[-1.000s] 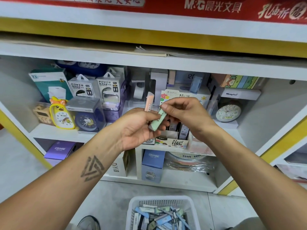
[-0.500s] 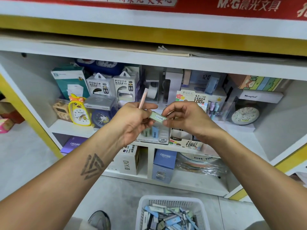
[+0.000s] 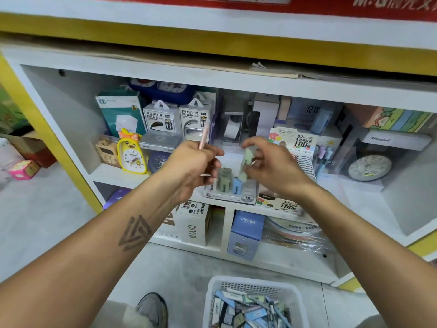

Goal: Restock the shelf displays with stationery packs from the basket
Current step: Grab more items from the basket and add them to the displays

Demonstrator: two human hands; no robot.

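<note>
Centre frame, at the shelf edge: right hand [image 3: 272,166] pinches a pale green pack [image 3: 246,165] held upright, its lower end just above the clear display tray [image 3: 230,194], marked "2B" on the front. Left hand [image 3: 196,166] is clenched round a pink pen-like pack [image 3: 203,136] that sticks up out of the fist; it seems to hold more green packs underneath, but blur makes that hard to confirm. Tray already holds a green pack and a blue pack [image 3: 236,185] standing upright.

Step in hand, as I read it: drop the green pack into a free slot in the tray. To do it well:
- keep the pack vertical and line it up with the ones already standing
- lower it straight, don't knock the blue one sideways
- let go only once the base is seated
- keep the left fist clear of the tray mouth

Basket [image 3: 254,284] sits at the bottom of the frame, right of centre, on the floor and well stocked with mixed packs, so plenty is left to do.

Readable text:
- "POWER BANK" on two white boxes [image 3: 176,117], upper centre-left
- "0.7 HB" and "100" on the lead-refill card [image 3: 296,140], right of the hands
- "CRUHRE" on the blue box [image 3: 247,230], lower shelf
- "DIYI" on the white box [image 3: 192,229] beside it
- red banner [image 3: 354,5] along the top: lettering too blurred to read
</note>
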